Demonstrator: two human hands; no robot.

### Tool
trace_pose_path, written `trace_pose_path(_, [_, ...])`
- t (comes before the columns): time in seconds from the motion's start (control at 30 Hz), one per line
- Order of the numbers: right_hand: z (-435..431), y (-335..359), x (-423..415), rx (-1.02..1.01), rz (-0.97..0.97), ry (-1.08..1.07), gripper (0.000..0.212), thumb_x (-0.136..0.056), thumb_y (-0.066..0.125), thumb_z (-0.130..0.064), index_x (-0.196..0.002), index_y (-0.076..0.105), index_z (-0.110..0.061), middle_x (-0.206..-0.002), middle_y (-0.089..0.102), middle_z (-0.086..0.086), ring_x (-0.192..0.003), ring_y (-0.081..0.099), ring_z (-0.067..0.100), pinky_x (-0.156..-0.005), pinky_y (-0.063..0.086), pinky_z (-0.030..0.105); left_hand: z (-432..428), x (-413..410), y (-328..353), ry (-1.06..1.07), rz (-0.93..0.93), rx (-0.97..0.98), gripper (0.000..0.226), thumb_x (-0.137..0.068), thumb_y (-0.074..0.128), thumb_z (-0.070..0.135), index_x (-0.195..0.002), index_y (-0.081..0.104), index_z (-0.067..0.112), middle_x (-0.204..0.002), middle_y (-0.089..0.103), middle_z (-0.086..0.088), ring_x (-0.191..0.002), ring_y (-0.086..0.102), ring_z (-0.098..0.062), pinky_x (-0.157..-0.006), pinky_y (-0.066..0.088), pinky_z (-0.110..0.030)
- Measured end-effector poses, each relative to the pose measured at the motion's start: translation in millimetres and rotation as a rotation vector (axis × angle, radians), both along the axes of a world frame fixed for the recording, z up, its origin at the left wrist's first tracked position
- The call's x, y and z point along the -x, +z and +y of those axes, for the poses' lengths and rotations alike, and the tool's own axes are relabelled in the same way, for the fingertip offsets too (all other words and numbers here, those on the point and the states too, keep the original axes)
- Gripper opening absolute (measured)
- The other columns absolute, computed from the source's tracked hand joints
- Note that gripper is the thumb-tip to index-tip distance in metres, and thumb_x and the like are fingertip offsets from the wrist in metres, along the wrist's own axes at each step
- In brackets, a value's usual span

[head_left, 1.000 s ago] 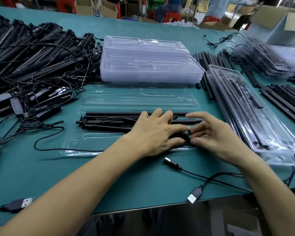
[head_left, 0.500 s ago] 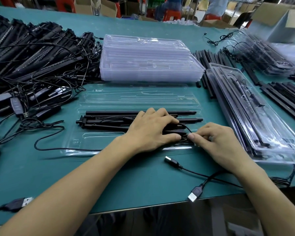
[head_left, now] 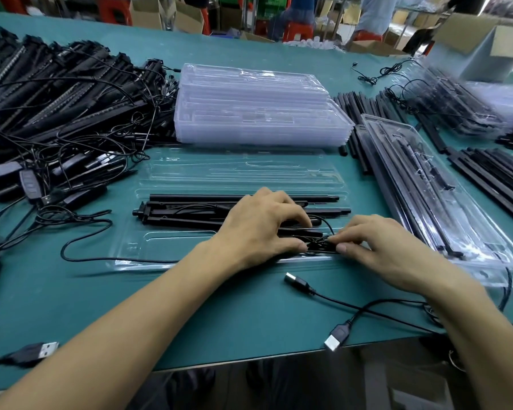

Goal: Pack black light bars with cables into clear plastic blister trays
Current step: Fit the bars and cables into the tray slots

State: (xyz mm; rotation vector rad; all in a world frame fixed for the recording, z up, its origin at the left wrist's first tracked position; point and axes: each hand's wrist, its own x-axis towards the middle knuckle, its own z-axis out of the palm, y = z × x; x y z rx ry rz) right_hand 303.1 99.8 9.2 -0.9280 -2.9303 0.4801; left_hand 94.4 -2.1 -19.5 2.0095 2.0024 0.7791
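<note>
Light bars (head_left: 190, 213), black, lay lengthwise in an open clear blister tray (head_left: 137, 250) at the middle of the tabletop (head_left: 219, 321), a little back from its near edge. The left hand (head_left: 258, 229) curled over their right portion, thumb tip against a coiled cable (head_left: 320, 245) in the tray's near-right part. The right hand (head_left: 376, 247) pinched that coil between thumb and fingertips. Stacked empty trays (head_left: 258, 113) sat just beyond, and a USB plug (head_left: 333, 340) lay by the near edge.
</note>
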Motion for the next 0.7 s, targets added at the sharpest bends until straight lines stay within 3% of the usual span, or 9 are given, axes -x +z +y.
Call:
trace_pose_path(0.13, [2,3,-3,0.03,0.04,0.004,0.018,-0.089,0.07,-0.02,-0.104,0.077,-0.026,-0.097,0.067,-0.008,-0.092,0.061,0.014,-0.085,0.044,0.029,4,-11,3,-0.187,0.182,0.024,0.04,-0.094,0.055,0.052,-0.133,0.055,0.043,-0.136,0.054,0.018,-0.127,0.045,-0.011,-0.105,0.035,-0.038])
trace_pose_path(0.23, [0,1,3,0.026,0.101,-0.028,0.012,-0.083,0.076,-0.015,-0.092,0.079,-0.023,-0.086,0.066,-0.003,-0.082,0.061,0.017,-0.077,0.045,0.031,8,-16,1,-0.184,0.194,0.067,0.04,-0.098,0.042,0.056,-0.136,0.05,0.046,-0.14,0.05,0.019,-0.127,0.045,-0.009,-0.105,0.03,-0.03])
trace_pose_path(0.37, [0,-2,5,0.068,0.169,-0.147,0.013,-0.076,0.082,-0.016,-0.084,0.08,-0.027,-0.078,0.07,-0.005,-0.067,0.055,0.012,-0.067,0.04,0.028,16,-17,0,-0.118,0.201,0.094,0.046,-0.094,0.045,0.061,-0.139,0.042,0.051,-0.137,0.048,0.018,-0.117,0.046,-0.013,-0.088,0.023,-0.028])
trace_pose_path(0.43, [0,-3,5,0.077,0.17,-0.175,0.014,-0.075,0.083,-0.017,-0.083,0.079,-0.029,-0.074,0.071,-0.007,-0.063,0.055,0.005,-0.063,0.04,0.021,21,-18,0,-0.082,0.188,0.113,0.053,-0.093,0.049,0.061,-0.144,0.035,0.05,-0.137,0.048,0.016,-0.115,0.044,-0.015,-0.088,0.023,-0.029])
trace_pose_path(0.53, [-3,-3,2,0.053,0.203,-0.22,0.015,-0.073,0.085,-0.021,-0.083,0.077,-0.029,-0.073,0.07,-0.013,-0.069,0.058,0.001,-0.064,0.04,0.011,25,-17,0,-0.054,0.125,0.153,0.051,-0.092,0.053,0.059,-0.14,0.044,0.047,-0.136,0.049,0.017,-0.115,0.042,-0.016,-0.091,0.024,-0.032])
trace_pose_path(0.7, [-5,-4,-4,-0.115,0.146,-0.382,0.02,-0.073,0.083,-0.037,-0.088,0.077,-0.025,-0.079,0.06,-0.004,-0.076,0.056,0.015,-0.07,0.038,0.027,25,-15,-3,-0.046,0.08,0.145,0.045,-0.09,0.057,0.056,-0.134,0.051,0.047,-0.128,0.052,0.017,-0.114,0.042,-0.014,-0.09,0.022,-0.032])
